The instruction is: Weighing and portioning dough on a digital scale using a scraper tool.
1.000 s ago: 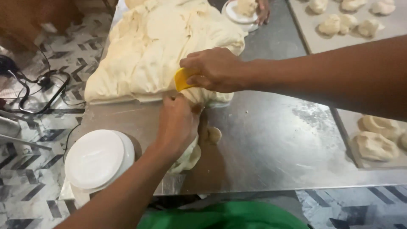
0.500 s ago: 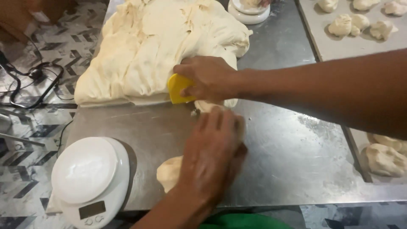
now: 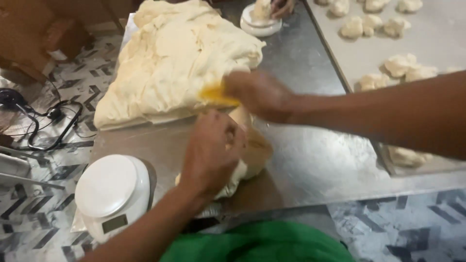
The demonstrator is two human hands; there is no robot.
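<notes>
A big pale mass of dough (image 3: 179, 63) lies on the steel table (image 3: 310, 160). My right hand (image 3: 257, 94), blurred, grips a yellow scraper (image 3: 216, 94) at the near edge of the mass. My left hand (image 3: 211, 153) presses down on a cut lump of dough (image 3: 242, 167) just below it, fingers curled around the lump. The lump lies close to the table's front edge.
A white kitchen scale (image 3: 111, 191) stands at the front left corner. A tray (image 3: 437, 34) with several portioned dough pieces (image 3: 369, 24) lies at right. A second white scale (image 3: 259, 22) with dough and another person's hand (image 3: 281, 7) is at the far end. Black cables (image 3: 43, 116) lie on the floor.
My right hand with the scraper has lifted and shifted right along the dough's edge. My left hand stays on the cut lump. The camera has moved in closer.
</notes>
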